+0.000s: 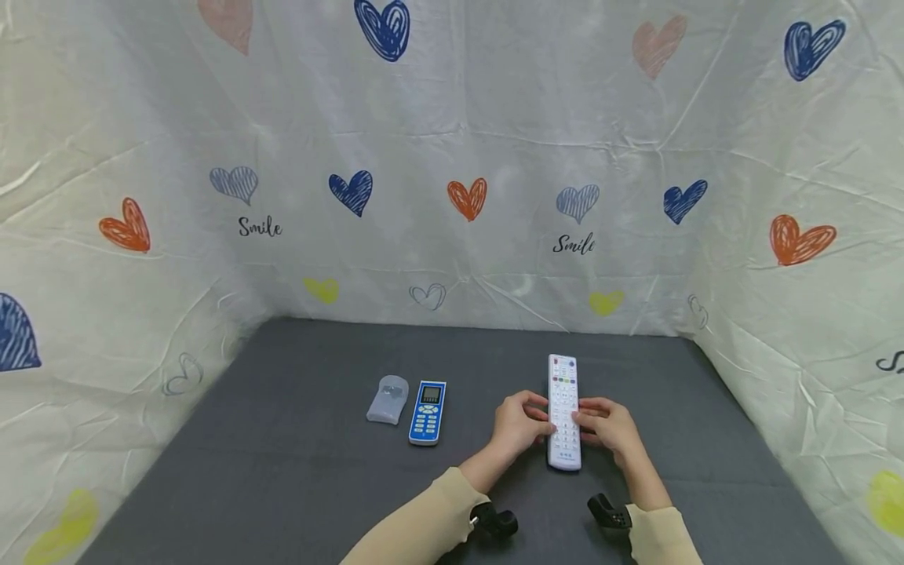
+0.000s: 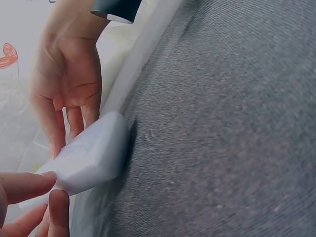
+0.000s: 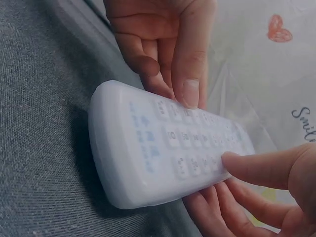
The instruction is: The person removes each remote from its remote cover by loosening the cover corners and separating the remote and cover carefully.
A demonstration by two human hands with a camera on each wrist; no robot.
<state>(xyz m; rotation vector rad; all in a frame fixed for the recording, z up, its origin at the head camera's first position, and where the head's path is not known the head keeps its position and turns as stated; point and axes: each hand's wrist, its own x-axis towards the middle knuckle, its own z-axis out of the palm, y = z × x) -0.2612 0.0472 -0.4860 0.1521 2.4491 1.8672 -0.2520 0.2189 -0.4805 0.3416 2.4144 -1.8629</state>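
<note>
A long white remote (image 1: 563, 412) in a milky silicone sleeve lies lengthwise on the grey table (image 1: 282, 471). My left hand (image 1: 526, 420) pinches its left edge and my right hand (image 1: 603, 424) pinches its right edge, near the lower half. In the right wrist view the remote (image 3: 163, 148) is tilted slightly off the cloth, with the left hand's thumb (image 3: 190, 91) on the keys and my right hand's fingers (image 3: 256, 168) on the near side and under it. The left wrist view shows the remote's rounded end (image 2: 91, 155) between both hands.
A blue and white remote (image 1: 428, 412) lies left of the hands, with an empty clear silicone sleeve (image 1: 388, 399) beside it. Heart-print cloth walls (image 1: 452, 157) close in the table at the back and both sides.
</note>
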